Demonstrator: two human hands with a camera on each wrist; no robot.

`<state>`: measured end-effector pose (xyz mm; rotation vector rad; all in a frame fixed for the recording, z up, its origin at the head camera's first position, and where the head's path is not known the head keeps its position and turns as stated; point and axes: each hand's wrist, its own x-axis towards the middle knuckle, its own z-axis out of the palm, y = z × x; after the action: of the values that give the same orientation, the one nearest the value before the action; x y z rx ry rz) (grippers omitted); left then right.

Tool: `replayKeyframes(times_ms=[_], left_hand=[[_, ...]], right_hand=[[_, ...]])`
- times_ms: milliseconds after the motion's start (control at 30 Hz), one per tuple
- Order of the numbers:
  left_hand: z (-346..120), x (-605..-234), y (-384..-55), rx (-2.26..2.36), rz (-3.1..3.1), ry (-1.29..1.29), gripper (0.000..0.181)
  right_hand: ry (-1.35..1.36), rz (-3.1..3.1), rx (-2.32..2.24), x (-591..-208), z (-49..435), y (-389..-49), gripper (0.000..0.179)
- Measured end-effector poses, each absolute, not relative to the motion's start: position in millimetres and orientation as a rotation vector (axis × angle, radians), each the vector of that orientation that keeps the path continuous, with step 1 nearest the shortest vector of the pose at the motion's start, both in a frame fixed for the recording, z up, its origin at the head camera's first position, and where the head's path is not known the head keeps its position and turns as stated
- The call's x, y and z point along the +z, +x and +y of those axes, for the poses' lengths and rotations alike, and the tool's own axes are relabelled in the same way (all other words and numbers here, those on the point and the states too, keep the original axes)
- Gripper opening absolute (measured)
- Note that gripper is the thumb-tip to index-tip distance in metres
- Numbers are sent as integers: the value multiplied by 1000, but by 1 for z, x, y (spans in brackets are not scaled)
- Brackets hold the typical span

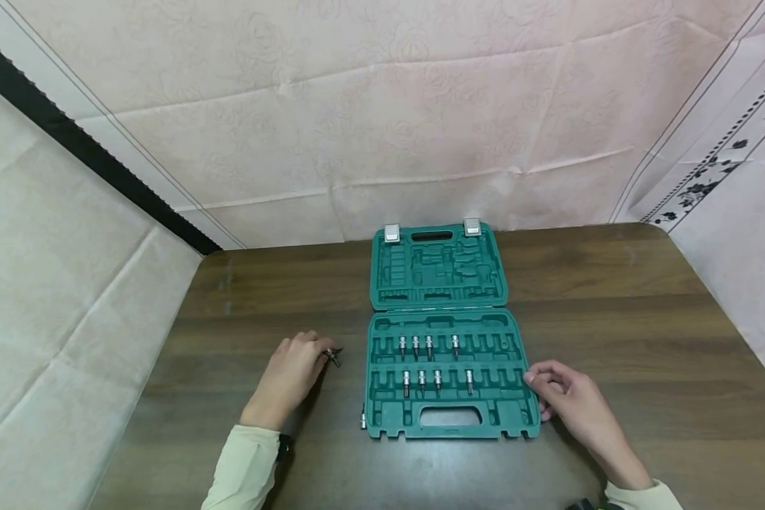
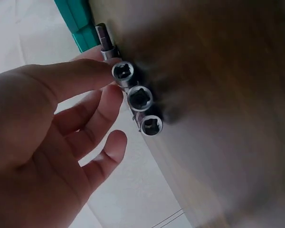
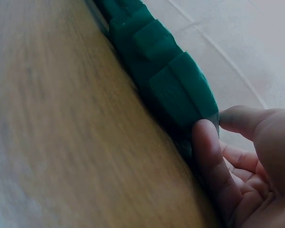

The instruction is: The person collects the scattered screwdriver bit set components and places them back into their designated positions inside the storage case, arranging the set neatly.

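A green socket case [image 1: 449, 414] lies unfolded on the table, lid [image 1: 436, 265] tipped back. Several silver bit sockets [image 1: 422, 382] stand in two rows in its lower half. To the left of the case, my left hand [image 1: 293, 368] pinches a few more bit sockets [image 1: 333, 356] at the fingertips. The left wrist view has these bit sockets [image 2: 140, 99] in a line, most with their square holes facing the camera and one with its hex bit showing. My right hand [image 1: 567, 397] grips the case's right edge, seen close in the right wrist view at the green wall [image 3: 185, 90].
The brown wooden table [image 1: 261, 297] extends on both sides of the case. Pale patterned cloth [image 1: 389, 127] hangs behind and at the sides. A small silver piece [image 1: 363, 419] shows against the case's front left edge. Two grey latches [image 1: 392, 233] stick up from the lid.
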<state>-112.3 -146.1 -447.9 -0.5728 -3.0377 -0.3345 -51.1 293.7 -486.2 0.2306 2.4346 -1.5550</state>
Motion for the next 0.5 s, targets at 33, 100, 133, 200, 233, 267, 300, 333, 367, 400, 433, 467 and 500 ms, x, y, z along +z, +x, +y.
replayKeyframes(times_ms=[33,100,133,200,233,267,300,333,367,400,433,467,500], left_hand=[[-146,-447,-112,-349,-3033,-589,29],[-145,-447,-112,-371,-3042,-599,35],[-145,-446,-112,-380,-3056,-591,38],[-144,-444,-112,-375,-3096,-562,42],[-144,-443,-112,-366,-3124,-540,45],[-144,-442,-112,-349,-3146,-519,48],[-144,-442,-112,-332,-3165,-500,51],[-143,-441,-112,-322,-3179,-486,53],[-143,-441,-112,-307,-3188,-478,54],[-143,-441,-112,-294,-3194,-471,55],[-143,-442,-112,-284,-3196,-467,56],[-144,-442,-112,-277,-3195,-464,55],[-144,-443,-112,-275,-3194,-462,54]], right_hand=[[228,2438,-1551,-486,294,-51,37],[224,2443,-1545,-485,295,-51,38],[224,2447,-1541,-485,295,-51,38],[220,2454,-1530,-484,295,-51,38],[216,2456,-1527,-484,296,-51,38],[215,2459,-1527,-484,296,-51,38],[215,2461,-1527,-484,295,-51,38],[213,2462,-1528,-484,295,-51,38],[211,2463,-1530,-484,295,-51,37],[208,2464,-1531,-484,295,-50,37],[208,2462,-1537,-484,294,-51,36],[210,2459,-1541,-484,294,-51,36],[209,2456,-1544,-484,293,-51,36]])
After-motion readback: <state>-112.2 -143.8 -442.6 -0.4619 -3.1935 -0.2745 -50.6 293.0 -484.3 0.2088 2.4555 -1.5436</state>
